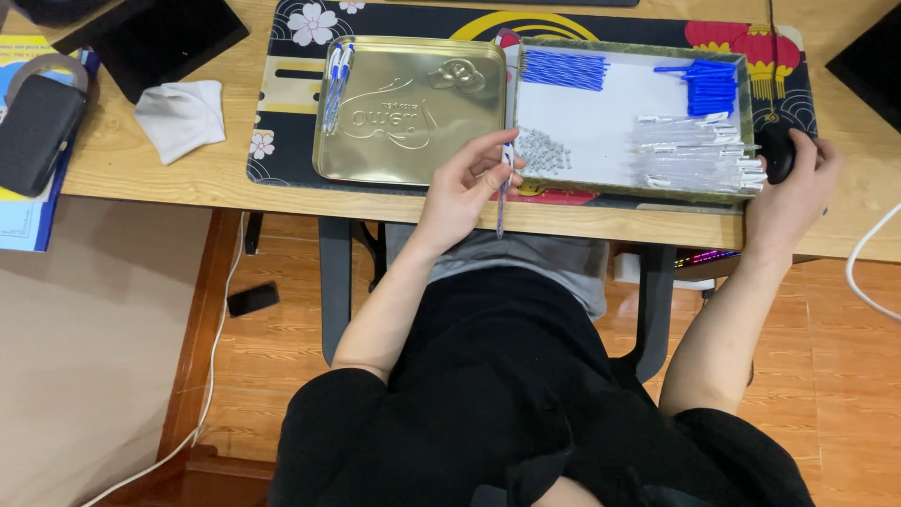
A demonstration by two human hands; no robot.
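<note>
pen [504, 192] in left hand [465, 188], gold tin lid [413, 108] beside

At the centre of the frame we see the left hand [466, 188] pinching a blue pen [504, 192] upright at the desk [141, 160] edge, just below the gold tin lid [413, 108]. At the right, the right hand [793, 192] cups a black mouse [775, 152] beside the tin tray [631, 192] of blue refills [563, 69], caps [706, 86], clear barrels [694, 155] and small springs [542, 150].
</note>
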